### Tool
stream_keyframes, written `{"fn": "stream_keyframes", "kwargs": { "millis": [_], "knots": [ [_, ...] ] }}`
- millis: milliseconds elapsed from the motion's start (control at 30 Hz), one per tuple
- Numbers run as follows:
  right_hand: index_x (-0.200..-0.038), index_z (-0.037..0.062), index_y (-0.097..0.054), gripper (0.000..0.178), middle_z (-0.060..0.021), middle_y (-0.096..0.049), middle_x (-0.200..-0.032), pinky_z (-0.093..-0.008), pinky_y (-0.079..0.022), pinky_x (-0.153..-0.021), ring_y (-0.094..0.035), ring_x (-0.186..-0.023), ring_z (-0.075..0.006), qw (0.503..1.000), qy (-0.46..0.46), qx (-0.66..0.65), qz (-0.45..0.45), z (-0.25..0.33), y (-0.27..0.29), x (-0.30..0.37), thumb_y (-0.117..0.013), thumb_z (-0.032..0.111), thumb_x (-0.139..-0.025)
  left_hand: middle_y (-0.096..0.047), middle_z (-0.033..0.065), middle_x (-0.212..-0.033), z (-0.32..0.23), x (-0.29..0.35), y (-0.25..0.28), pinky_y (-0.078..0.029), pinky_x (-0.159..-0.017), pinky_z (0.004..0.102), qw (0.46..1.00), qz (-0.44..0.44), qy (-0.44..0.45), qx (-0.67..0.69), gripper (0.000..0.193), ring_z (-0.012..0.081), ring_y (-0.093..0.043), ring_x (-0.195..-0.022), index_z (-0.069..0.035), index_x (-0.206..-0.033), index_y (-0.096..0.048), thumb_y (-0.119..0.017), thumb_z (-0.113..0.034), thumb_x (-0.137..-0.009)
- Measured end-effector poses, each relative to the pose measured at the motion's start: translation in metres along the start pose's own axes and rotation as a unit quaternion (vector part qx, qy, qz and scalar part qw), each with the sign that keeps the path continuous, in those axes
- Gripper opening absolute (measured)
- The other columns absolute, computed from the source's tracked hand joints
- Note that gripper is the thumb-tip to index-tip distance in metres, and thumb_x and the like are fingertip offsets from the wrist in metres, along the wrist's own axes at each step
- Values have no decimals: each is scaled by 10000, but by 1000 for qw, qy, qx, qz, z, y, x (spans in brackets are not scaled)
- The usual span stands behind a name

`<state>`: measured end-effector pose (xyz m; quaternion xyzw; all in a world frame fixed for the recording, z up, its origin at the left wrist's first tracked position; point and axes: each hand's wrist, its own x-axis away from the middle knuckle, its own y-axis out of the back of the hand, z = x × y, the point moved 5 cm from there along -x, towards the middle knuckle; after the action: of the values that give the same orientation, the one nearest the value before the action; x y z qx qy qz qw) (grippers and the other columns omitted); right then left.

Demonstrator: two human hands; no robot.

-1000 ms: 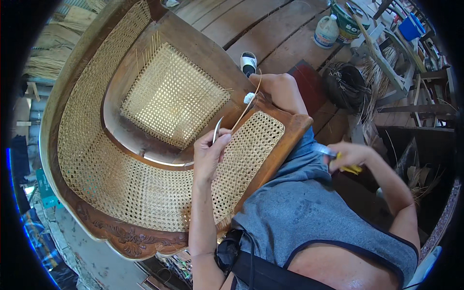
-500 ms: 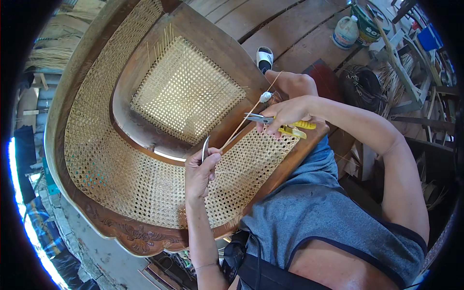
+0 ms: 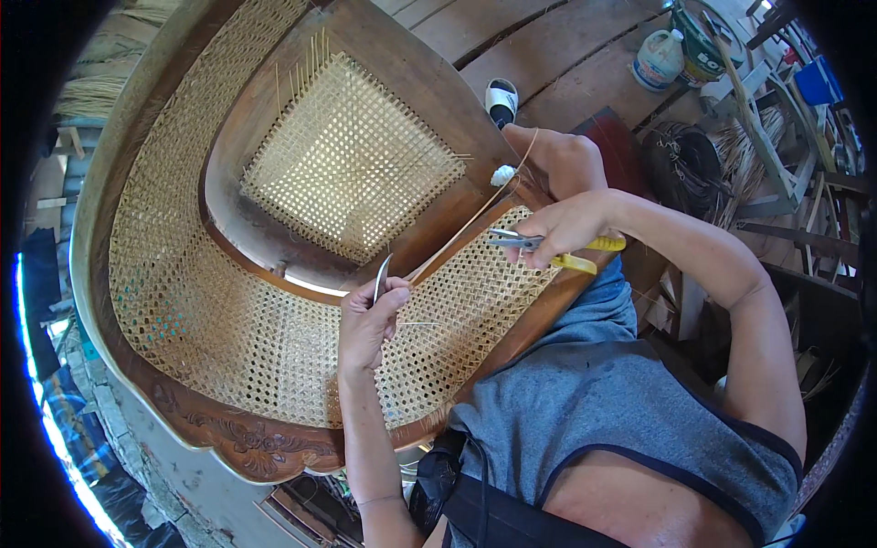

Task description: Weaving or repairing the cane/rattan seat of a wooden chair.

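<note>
Head view, looking down: a person sits with a large carved wooden chair frame (image 3: 265, 447) tipped across their lap, its panels filled with pale woven cane. The left hand (image 3: 370, 320) is at the middle of the picture, over the nearest cane panel (image 3: 466, 310). Its grip is closed on a slim curved metal tool (image 3: 381, 277) that points upward, and it appears to pinch the end of a thin cane strand (image 3: 466, 228) as well, though the fisheye view makes that hard to confirm. The strand runs up and right toward a small white lump (image 3: 503, 174) on the frame edge. The right hand (image 3: 566, 228) hovers just above the same panel's far edge, its grip closed around yellow-handled pliers (image 3: 548, 248) whose metal nose points left. Behind, on plank flooring, stand a white plastic bottle (image 3: 658, 59) and a dark coil of material (image 3: 685, 169).
</note>
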<state>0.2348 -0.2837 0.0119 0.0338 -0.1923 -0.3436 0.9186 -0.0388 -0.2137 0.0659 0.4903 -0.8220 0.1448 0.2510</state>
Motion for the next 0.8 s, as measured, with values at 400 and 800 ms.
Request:
{"fn": "stream_keyframes", "kwargs": {
  "millis": [400,800],
  "knots": [
    [-1074,29,-551,285,1,-531,-759,-248,-444,-518,-550,-621,-79,984,-100,-144,-21,15,7,-21,-568,289,-956,-600,-39,-657,9,7,10,-300,-393,167,999,10,21,-39,82,-4,-411,-451,-46,-908,-727,-719,-85,-837],
    [-1114,57,-550,349,-163,-579,-1035,-458,-496,-841,-602,-989,-352,959,-158,197,-125,9,-138,90,-650,269,-855,-579,-52,-672,11,-29,7,-353,-430,144,999,-25,-35,-21,135,1,-498,-512,-68,-985,-675,-679,-171,-899]
  ]
}}
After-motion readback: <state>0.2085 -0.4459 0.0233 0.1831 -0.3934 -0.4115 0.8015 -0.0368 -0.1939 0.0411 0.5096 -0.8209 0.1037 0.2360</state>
